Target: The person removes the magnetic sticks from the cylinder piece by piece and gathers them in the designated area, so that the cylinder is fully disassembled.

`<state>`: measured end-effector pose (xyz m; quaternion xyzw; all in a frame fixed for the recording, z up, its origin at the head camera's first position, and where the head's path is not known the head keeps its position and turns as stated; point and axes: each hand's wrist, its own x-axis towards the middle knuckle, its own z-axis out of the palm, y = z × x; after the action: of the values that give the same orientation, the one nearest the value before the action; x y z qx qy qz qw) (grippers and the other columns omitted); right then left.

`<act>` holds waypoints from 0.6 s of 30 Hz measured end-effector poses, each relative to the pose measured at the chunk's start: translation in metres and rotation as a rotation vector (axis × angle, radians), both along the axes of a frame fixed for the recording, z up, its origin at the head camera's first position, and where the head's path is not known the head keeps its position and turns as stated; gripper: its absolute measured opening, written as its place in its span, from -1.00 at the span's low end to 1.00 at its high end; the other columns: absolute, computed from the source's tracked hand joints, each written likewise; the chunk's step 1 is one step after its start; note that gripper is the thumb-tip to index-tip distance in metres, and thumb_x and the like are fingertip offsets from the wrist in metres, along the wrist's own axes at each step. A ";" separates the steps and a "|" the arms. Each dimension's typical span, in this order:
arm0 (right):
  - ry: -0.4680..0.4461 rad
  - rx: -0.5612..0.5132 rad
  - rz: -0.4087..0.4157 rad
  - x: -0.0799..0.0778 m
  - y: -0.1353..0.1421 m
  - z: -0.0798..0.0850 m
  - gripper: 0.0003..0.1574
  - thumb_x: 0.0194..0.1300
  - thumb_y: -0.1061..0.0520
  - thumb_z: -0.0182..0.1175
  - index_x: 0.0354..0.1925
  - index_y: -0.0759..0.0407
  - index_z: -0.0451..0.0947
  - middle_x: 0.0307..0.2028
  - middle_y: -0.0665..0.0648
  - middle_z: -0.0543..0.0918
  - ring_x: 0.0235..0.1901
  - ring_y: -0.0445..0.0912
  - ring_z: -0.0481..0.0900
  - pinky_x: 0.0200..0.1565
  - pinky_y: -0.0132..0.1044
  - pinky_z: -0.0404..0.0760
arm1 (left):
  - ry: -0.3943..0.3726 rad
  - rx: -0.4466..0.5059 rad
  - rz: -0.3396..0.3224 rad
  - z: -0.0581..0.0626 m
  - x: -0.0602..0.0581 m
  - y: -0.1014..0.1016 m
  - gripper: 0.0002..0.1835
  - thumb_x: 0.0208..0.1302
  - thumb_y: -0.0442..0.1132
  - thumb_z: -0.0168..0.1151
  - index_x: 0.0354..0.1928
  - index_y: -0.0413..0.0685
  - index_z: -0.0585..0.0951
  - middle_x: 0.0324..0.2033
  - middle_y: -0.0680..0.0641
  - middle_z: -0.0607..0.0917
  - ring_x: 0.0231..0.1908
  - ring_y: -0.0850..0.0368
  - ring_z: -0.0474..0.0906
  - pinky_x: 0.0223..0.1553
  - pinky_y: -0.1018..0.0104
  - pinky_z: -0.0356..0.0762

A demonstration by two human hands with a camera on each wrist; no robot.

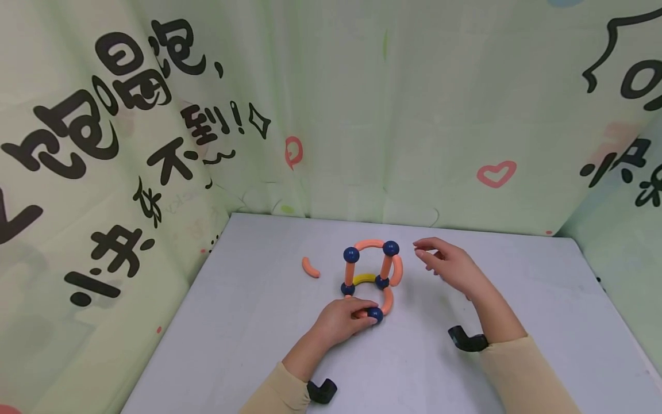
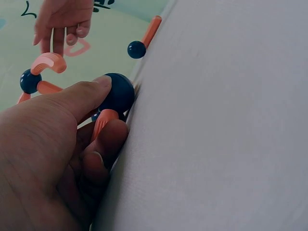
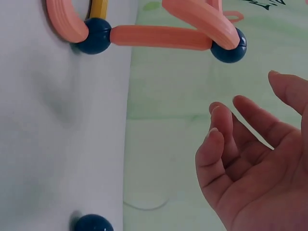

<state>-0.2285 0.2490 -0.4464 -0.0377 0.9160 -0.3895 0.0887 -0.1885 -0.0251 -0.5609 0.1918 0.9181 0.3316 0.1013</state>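
A small frame of dark blue balls and rods stands on the table. Two straight orange rods (image 1: pixel 349 271) rise to its upper balls (image 1: pixel 351 255), which a curved orange rod (image 1: pixel 370 244) joins. Lower down is a curved yellow rod (image 1: pixel 364 278). My left hand (image 1: pixel 338 322) pinches the frame's near ball (image 2: pixel 119 92) between thumb and fingers, beside an orange rod (image 2: pixel 102 124). Another curved orange rod (image 1: pixel 397 270) hangs from the upper right ball (image 3: pixel 229 48). My right hand (image 1: pixel 447 264) is held right of the frame, fingers loosely bent and holding nothing.
One loose curved orange rod (image 1: pixel 310 268) lies left of the frame. A further blue ball (image 2: pixel 136 49) with an orange rod is on the table, mostly hidden behind the right wrist in the head view. Printed curtains (image 1: pixel 341 115) border the table (image 1: pixel 248 276).
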 end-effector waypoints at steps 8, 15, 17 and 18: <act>-0.017 -0.081 0.087 -0.020 -0.026 -0.002 -0.30 0.37 -0.32 0.14 0.36 -0.12 0.35 0.02 0.13 0.62 -0.30 0.01 0.59 -0.20 -0.23 0.55 | 0.004 0.013 -0.008 0.000 0.000 -0.001 -0.61 0.23 0.21 0.30 0.13 0.62 0.60 -0.33 0.32 0.58 -0.31 0.32 0.40 -0.30 0.44 0.36; -0.061 -0.134 0.125 -0.025 -0.036 -0.004 -0.33 0.37 -0.29 0.16 0.36 -0.17 0.36 -0.07 0.14 0.63 -0.34 0.02 0.56 -0.25 -0.22 0.56 | 0.013 0.022 -0.022 0.000 -0.001 -0.001 -0.60 0.23 0.22 0.29 0.13 0.60 0.60 -0.25 0.34 0.63 -0.28 0.34 0.41 -0.25 0.46 0.39; -0.063 -0.140 0.130 -0.025 -0.037 -0.005 -0.35 0.38 -0.28 0.15 0.35 -0.18 0.37 -0.08 0.14 0.62 -0.36 0.01 0.55 -0.28 -0.23 0.55 | 0.022 0.024 -0.029 -0.001 -0.001 -0.002 -0.59 0.22 0.21 0.31 0.13 0.59 0.60 -0.21 0.34 0.65 -0.26 0.36 0.43 -0.21 0.46 0.42; -0.062 -0.142 0.131 -0.025 -0.037 -0.005 -0.36 0.39 -0.28 0.15 0.34 -0.18 0.37 -0.10 0.14 0.62 -0.37 0.01 0.54 -0.29 -0.23 0.55 | 0.028 0.024 -0.033 -0.001 -0.001 -0.002 -0.58 0.21 0.21 0.31 0.14 0.58 0.60 -0.19 0.33 0.66 -0.25 0.37 0.44 -0.19 0.46 0.44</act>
<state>-0.2539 0.2116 -0.4517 -0.0918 0.8784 -0.4477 0.1395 -0.1893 -0.0270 -0.5619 0.2126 0.9121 0.3384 0.0918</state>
